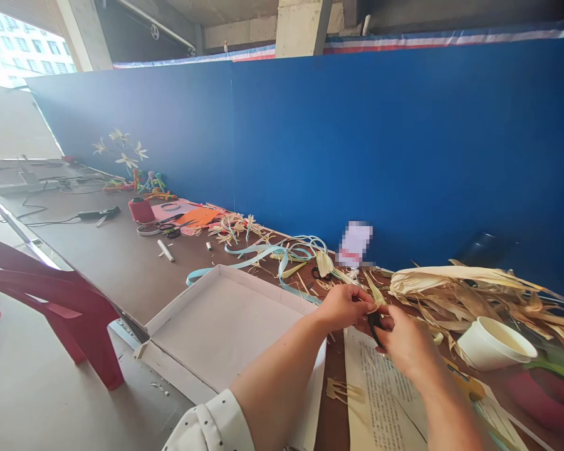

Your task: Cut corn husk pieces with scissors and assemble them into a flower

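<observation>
Head view: found both hands brought together above the tabletop (108,250), to the right of an open white box (249,313). Noted left hand (338,308) closed narrowly, pinching a pale husk piece (375,294) at the fingertips. Noted right hand (407,341) curled around a black-handled tool (375,327), probably scissors, with fingers close against the same piece. Could not confirm any contact between blades and husk. Recorded dried husks (451,277) and a white cup (479,349) to the right, printed sheets (380,394) below the hands, and pale blue ribbon (254,250) beyond the box. Observed small pale flowers (230,228) among loose strips, and white-petalled flowers (127,160) raised on stems before the blue partition (357,144); judged both groups as largely formed. Judged the held piece as mid-work, with shaping apparently incomplete. Found plenty of husk lying unworked. Could not establish any count of pieces finished or outstanding.
</observation>
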{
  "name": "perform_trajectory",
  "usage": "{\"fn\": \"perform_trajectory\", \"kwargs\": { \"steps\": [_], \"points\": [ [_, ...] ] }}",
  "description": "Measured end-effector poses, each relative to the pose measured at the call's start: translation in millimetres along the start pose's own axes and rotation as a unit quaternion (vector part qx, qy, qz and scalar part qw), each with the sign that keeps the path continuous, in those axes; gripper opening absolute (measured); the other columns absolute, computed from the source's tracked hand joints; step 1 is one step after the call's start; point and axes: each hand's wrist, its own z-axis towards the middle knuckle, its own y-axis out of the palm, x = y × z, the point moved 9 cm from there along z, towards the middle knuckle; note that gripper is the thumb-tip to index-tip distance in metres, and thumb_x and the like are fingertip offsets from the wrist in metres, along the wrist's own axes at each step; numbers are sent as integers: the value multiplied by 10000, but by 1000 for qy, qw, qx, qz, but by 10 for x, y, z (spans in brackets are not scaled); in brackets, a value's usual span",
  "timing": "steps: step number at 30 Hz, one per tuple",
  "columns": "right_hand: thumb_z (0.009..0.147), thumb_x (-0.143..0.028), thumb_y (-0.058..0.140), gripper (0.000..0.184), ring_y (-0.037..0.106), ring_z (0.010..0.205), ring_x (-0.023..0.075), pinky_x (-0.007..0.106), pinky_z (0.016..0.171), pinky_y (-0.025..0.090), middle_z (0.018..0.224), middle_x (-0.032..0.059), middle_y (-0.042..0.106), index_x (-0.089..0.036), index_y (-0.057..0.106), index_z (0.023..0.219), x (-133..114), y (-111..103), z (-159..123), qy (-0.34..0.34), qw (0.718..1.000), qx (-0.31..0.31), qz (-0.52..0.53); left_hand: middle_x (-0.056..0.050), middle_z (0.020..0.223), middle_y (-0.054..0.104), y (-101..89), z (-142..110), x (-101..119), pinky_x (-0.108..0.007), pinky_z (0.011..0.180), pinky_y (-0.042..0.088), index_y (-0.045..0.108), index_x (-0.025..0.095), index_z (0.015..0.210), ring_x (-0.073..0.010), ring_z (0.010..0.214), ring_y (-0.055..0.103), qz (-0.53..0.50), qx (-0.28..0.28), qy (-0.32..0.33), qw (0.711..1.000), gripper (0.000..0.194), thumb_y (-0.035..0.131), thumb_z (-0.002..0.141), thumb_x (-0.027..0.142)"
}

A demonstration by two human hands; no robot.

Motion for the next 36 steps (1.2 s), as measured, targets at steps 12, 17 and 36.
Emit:
{"fn": "perform_trajectory", "kwargs": {
  "steps": [12,17,36],
  "points": [
    [671,-509,619,337,590,619,210,279,523,366,710,29,696,-309,731,919,71,-3,-36,35,998,-48,-5,-26,729,635,70,39,-25,-205,598,438,670,122,844,-98,628,535,96,-11,62,993,211,618,735,296],
    [656,-452,617,549,489,466,149,245,443,317,549,-18,614,-194,659,1139,217,183,-27,40,970,-117,209,-23,718,638,44,47,-78,-206,619,455,673,126,849,-98,625,553,57,-4,23,998,229,646,715,310],
    [762,-337,534,323,654,806,256,307,637,429,875,63,728,-227,714,1007,484,-128,49,101,989,-4,-112,-9,615,615,54,13,-264,-227,591,503,608,100,727,-77,537,578,-181,11,-102,978,89,681,693,137]
  ]
}}
